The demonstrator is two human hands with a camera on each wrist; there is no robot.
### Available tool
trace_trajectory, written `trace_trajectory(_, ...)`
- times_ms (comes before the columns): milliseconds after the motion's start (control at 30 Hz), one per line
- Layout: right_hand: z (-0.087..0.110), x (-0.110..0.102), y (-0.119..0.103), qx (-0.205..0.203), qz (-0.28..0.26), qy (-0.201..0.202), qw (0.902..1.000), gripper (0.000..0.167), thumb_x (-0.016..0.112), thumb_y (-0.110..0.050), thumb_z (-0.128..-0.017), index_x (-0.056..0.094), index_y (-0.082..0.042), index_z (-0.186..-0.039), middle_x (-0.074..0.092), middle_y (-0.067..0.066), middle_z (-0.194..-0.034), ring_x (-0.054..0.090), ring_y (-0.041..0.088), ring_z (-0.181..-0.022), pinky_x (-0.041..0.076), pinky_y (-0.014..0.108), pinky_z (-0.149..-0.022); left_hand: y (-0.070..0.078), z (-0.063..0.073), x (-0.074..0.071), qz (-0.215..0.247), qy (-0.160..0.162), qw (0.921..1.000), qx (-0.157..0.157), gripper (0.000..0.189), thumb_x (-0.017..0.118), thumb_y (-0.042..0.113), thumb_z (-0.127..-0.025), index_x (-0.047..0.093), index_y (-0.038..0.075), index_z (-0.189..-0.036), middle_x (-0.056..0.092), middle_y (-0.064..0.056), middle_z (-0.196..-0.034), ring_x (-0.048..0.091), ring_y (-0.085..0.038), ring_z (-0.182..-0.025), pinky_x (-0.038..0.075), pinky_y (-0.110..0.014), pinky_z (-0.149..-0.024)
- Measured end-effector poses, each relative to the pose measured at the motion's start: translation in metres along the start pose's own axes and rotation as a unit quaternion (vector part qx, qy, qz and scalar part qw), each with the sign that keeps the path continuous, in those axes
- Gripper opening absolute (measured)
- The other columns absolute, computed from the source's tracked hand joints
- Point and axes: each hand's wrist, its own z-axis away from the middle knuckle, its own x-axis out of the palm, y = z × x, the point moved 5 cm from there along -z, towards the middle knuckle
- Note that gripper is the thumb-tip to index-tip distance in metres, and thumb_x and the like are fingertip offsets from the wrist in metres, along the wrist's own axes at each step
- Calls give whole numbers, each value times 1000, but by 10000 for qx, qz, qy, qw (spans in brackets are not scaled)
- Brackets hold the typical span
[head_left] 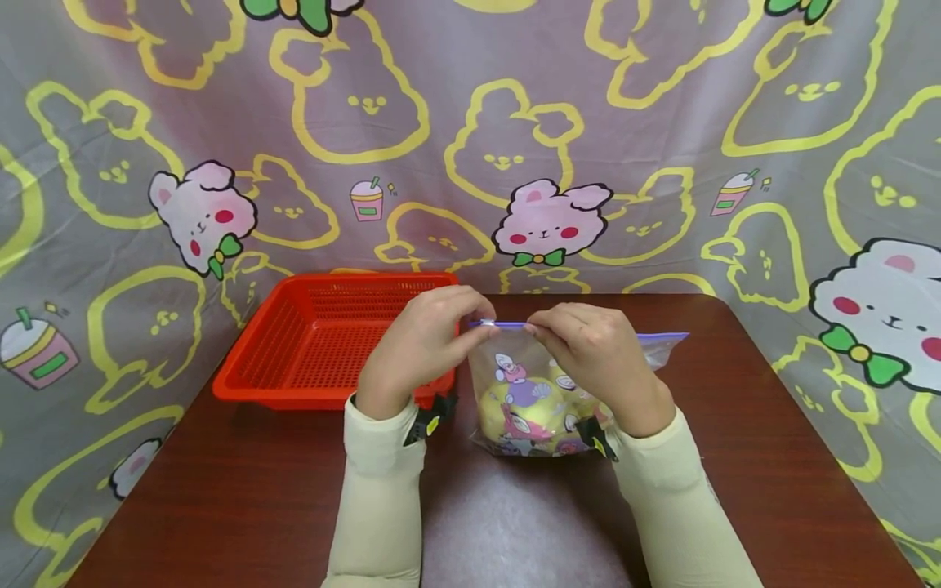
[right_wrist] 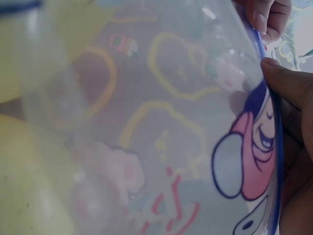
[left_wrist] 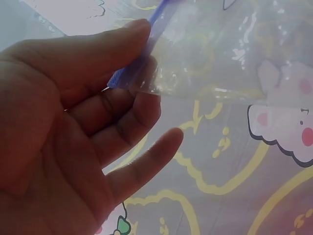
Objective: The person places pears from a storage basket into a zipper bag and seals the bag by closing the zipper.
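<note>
A clear zip bag [head_left: 481, 359] with cartoon prints stands upright on the table, and several rounded yellow things [head_left: 491, 408] lie inside it. Their exact kind is hard to tell through the print. Along its top runs a purple zip strip [head_left: 662, 336]. My left hand [head_left: 419, 347] pinches the left end of that strip between thumb and fingers; in the left wrist view the little finger sticks out. Close beside it, my right hand [head_left: 599, 355] pinches the strip further right, and the strip's right end extends past this hand. The right wrist view shows thumb [right_wrist: 291, 83] and fingers on either side of the strip.
A red plastic basket [head_left: 243, 384] with perforated walls stands on the left, partly behind my left hand. The brown tabletop [head_left: 772, 490] is bordered by a patterned curtain [head_left: 647, 147] at the back and both sides.
</note>
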Motion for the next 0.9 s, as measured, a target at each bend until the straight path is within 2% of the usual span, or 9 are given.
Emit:
trace_trajectory(333, 1, 0, 0, 68, 180, -136, 9997, 16, 80, -13, -80, 72, -4, -91, 68, 3, -76, 63, 16, -63, 54, 33, -61, -14, 5, -3, 285, -176, 9989, -329, 18, 80, 13, -82, 73, 9, -99, 68, 3, -93, 59, -11, -84, 51, -27, -77)
trace_trajectory(600, 8, -6, 7, 130, 159, -108, 9997, 18, 83, -11, -75, 73, -4, -88, 68, 2, -75, 62, 15, -62, 53, 33, -59, -12, 10, 8, 461, -76, 9987, -185, 13, 77, 10, -84, 73, 9, -96, 71, 3, -87, 59, -5, -71, 52, -23, -69)
trace_trajectory(767, 13, -10, 11, -30, 240, -287, 9993, 20, 83, -13, -75, 73, -5, -89, 69, 2, -78, 65, 15, -67, 54, 34, -61, -12, 18, 11, 518, 147, 9985, -48, 11, 77, 5, -83, 73, 8, -93, 71, 2, -86, 61, -5, -73, 54, -28, -71)
trace_trajectory(900, 15, -22, 17, -54, 408, -494, 9979, 25, 85, -18, -74, 73, -4, -91, 71, 4, -82, 68, 17, -71, 54, 38, -64, -14, 23, 8, 632, 243, 9977, 76, 13, 77, 4, -83, 73, 8, -94, 72, 3, -87, 62, -4, -76, 54, -24, -74)
